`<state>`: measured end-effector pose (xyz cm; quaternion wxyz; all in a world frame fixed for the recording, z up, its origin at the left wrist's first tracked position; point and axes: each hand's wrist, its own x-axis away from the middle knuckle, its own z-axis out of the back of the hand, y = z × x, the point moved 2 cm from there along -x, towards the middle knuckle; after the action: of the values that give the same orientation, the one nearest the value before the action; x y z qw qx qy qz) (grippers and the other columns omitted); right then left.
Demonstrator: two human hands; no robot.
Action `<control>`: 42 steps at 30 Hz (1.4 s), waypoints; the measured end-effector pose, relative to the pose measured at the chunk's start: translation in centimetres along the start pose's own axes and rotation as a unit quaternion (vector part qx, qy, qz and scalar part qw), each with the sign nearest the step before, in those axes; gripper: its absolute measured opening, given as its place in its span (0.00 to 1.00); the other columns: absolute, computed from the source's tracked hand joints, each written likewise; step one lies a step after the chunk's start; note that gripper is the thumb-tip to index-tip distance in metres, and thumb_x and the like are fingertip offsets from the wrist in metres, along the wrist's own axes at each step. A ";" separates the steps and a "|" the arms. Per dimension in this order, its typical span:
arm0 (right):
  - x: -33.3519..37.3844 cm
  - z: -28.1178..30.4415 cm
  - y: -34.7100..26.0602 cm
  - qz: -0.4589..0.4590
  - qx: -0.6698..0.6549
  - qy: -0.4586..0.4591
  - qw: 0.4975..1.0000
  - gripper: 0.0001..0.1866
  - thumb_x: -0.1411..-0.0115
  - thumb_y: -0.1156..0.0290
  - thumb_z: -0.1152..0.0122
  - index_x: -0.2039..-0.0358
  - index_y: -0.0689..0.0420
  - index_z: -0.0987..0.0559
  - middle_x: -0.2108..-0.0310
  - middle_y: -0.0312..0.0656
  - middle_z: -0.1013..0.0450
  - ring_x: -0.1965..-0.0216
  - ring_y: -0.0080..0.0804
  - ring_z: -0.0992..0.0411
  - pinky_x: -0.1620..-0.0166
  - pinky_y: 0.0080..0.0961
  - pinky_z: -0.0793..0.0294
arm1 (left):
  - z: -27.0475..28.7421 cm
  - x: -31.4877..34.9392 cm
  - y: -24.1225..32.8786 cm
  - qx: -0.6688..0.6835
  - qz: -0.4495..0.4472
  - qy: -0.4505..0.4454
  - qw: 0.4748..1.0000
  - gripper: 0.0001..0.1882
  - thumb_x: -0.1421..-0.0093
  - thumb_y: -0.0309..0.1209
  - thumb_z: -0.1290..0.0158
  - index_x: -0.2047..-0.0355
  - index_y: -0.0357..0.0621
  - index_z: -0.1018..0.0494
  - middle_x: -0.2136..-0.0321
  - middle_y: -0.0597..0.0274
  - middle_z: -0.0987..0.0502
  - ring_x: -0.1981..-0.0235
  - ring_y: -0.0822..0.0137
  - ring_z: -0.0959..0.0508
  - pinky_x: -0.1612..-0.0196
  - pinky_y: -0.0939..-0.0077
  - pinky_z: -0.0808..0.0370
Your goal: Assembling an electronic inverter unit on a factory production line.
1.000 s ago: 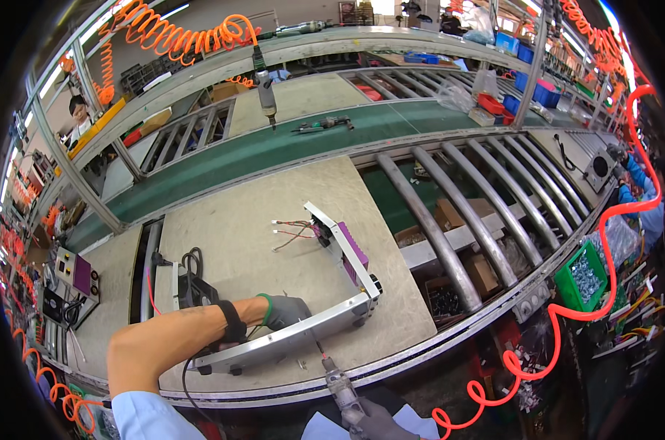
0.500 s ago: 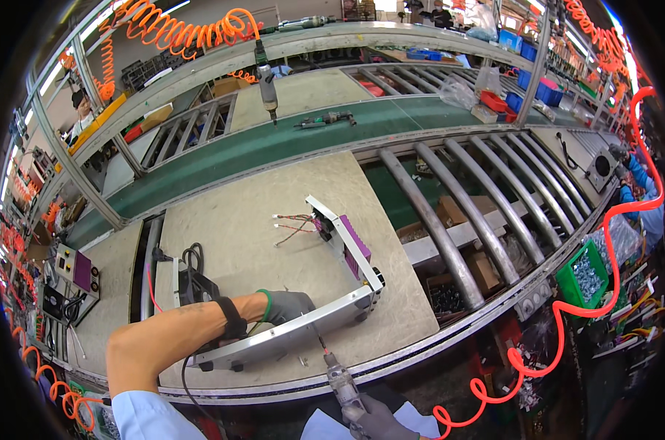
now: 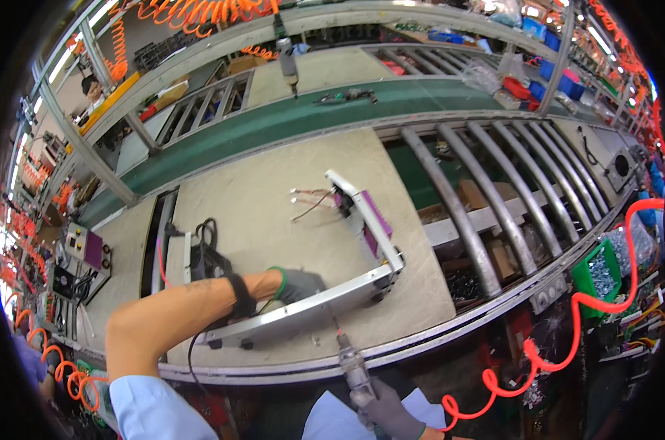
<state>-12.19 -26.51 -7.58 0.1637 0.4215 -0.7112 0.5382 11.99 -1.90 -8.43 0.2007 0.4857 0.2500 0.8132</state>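
Observation:
A U-shaped metal chassis (image 3: 296, 309) stands on the pale board, its long side panel nearest me. At the far right end it carries a purple panel (image 3: 377, 222) and loose thin wires (image 3: 310, 200). My left hand (image 3: 301, 284), in a grey glove, reaches inside behind the long panel; its fingers are largely hidden. In my gloved right hand (image 3: 387, 411) is a powered screwdriver (image 3: 356, 369), wrapped by my fingers. Its thin bit points up at the outer face of the panel, near a hole; contact is unclear. Small screws (image 3: 316, 341) lie beside the panel.
Metal rollers (image 3: 450, 209) lie right of the board (image 3: 274, 176). A second screwdriver (image 3: 288, 66) hangs above the green belt (image 3: 237, 125); another tool lies there. A green bin of screws (image 3: 596, 275) and red coiled hose (image 3: 574, 308) are at right. Another unit (image 3: 83, 253) stands left.
The whole view has shifted, so the scene sits farther right, with the bench a little higher. Relative to the chassis, both hands and the screwdriver look almost unmoved.

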 end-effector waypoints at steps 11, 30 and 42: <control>0.5 0.0 -1.1 -0.005 0.034 -0.013 0.999 0.17 0.36 0.59 0.41 0.58 0.58 0.32 0.77 0.36 0.34 0.84 0.21 0.33 0.82 0.21 0.35 | 0.3 0.3 1.7 0.046 0.007 0.005 0.999 0.22 0.50 0.34 0.45 0.63 0.22 0.24 0.77 0.62 0.24 0.76 0.70 0.31 0.74 0.63 0.31; 1.9 1.2 -1.9 0.042 0.108 0.032 0.993 0.15 0.37 0.60 0.40 0.59 0.56 0.31 0.80 0.35 0.32 0.83 0.20 0.32 0.81 0.21 0.33 | 3.7 7.5 9.4 -0.099 0.108 0.248 0.958 0.15 0.41 0.36 0.46 0.64 0.34 0.21 0.72 0.43 0.19 0.68 0.47 0.19 0.63 0.56 0.24; 5.1 2.2 -0.3 0.068 0.140 0.039 0.987 0.22 0.40 0.55 0.35 0.57 0.58 0.30 0.77 0.34 0.32 0.81 0.17 0.33 0.80 0.19 0.33 | -15.3 9.4 7.9 -0.182 -0.011 0.537 0.824 0.04 0.42 0.32 0.43 0.68 0.47 0.23 0.74 0.50 0.25 0.70 0.47 0.22 0.66 0.54 0.25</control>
<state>-14.48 -30.68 -4.65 0.0936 0.3699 -0.6493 0.6579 -6.55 -6.06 -3.38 0.1284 -0.0755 0.1709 0.9740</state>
